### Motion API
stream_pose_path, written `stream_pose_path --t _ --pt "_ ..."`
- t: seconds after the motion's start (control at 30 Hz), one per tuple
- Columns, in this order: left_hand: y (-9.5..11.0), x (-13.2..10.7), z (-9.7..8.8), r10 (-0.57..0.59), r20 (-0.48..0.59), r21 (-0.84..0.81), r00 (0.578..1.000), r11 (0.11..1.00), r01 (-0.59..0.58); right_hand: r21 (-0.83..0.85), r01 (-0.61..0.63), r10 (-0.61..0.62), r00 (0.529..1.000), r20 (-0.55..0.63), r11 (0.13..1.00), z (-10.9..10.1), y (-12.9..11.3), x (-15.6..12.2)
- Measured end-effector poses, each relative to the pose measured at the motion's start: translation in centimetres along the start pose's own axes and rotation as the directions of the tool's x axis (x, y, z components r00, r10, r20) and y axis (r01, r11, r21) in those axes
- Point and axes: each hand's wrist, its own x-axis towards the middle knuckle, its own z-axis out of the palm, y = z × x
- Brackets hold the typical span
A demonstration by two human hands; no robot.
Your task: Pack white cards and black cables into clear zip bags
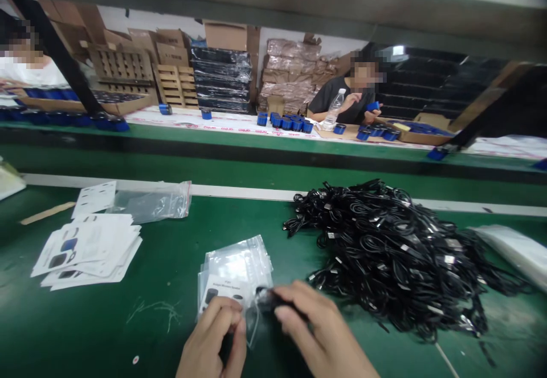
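My left hand (216, 338) pinches the mouth of a clear zip bag (250, 318) at the bottom centre. My right hand (316, 332) is closed on a coiled black cable (271, 297) whose end sits at the bag's opening. Under them lies a small stack of clear zip bags (237, 267), the top one showing a printed card inside. A big pile of coiled black cables (397, 252) lies just right of my hands on the green mat (162, 321).
A stack of printed leaflets (88, 250) lies at the left, a loose clear bag (151, 201) behind it. More plastic bags (513, 250) lie at the far right. Across the green conveyor (213, 164) a seated person (348, 96) handles small blue objects (288, 121); another person (25, 67) sits far left.
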Motion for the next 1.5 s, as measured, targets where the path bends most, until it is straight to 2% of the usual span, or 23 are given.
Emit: stream_pose_path --t 0.07,0.13,0.23,0.37,0.53,0.63,0.73,0.83,0.93,1.03,1.13,1.23,1.33,1.5 --pt "-0.3 -0.1 0.2 -0.010 -0.005 -0.003 1.000 1.000 0.010 0.004 -0.031 0.030 0.985 0.169 1.000 0.7 -0.9 -0.6" --pt "-0.6 -0.2 0.4 -0.007 -0.020 0.012 1.000 1.000 0.007 -0.151 -0.020 0.055 0.971 0.235 0.988 1.7 -0.8 -1.1" --pt "-0.9 -0.4 0.7 0.026 -0.048 0.036 0.999 0.999 -0.024 -0.383 0.035 0.027 0.987 0.156 0.923 3.2 0.1 -1.5" --pt "-0.9 -0.6 0.8 0.026 -0.064 0.054 0.998 0.998 -0.022 -0.574 0.054 -0.032 0.998 0.048 0.817 4.2 0.0 -1.6" --pt "-1.0 -1.0 0.4 -0.037 -0.054 0.062 0.998 0.997 0.040 -0.699 0.062 -0.095 0.995 -0.008 0.713 4.3 -0.9 -1.6" --pt "-1.1 -1.0 0.2 -0.036 -0.061 0.067 0.998 0.997 0.040 -0.707 0.072 -0.142 0.989 -0.041 0.703 4.3 -0.8 -1.8" --pt "-0.8 -1.1 0.4 0.056 -0.074 0.138 0.996 0.989 -0.046 -0.614 0.094 -0.190 0.977 -0.094 0.784 4.7 -0.4 -2.1" --pt "-0.6 -1.2 0.6 0.117 -0.056 0.190 0.992 0.976 -0.105 -0.488 0.087 -0.179 0.973 -0.144 0.868 5.6 -0.2 -2.4" --pt "-0.4 -1.4 0.4 0.120 -0.029 0.180 0.992 0.977 -0.113 -0.309 0.065 -0.117 0.981 -0.154 0.949 6.0 -0.4 -2.3" --pt "-0.2 -1.4 0.1 0.135 -0.045 0.178 0.990 0.976 -0.125 -0.021 0.003 -0.005 0.996 -0.091 1.000 5.7 -0.6 -1.9" --pt "0.0 -1.3 -0.3 0.155 -0.062 0.197 0.986 0.970 -0.141 0.285 -0.086 0.076 0.996 0.049 0.955 5.1 -0.4 -1.7" --pt "0.2 -1.2 -0.4 0.160 -0.042 0.204 0.986 0.968 -0.148 0.500 -0.137 0.024 0.974 0.226 0.855 4.6 0.3 -2.1" --pt "0.3 -1.2 -0.4 0.186 -0.033 0.222 0.982 0.959 -0.175 0.568 -0.187 -0.027 0.937 0.348 0.802 3.6 0.3 -2.3" --pt "0.1 -1.4 -0.4 0.214 -0.037 0.247 0.976 0.948 -0.198 0.563 -0.185 -0.028 0.937 0.349 0.805 1.3 -1.3 -1.4"
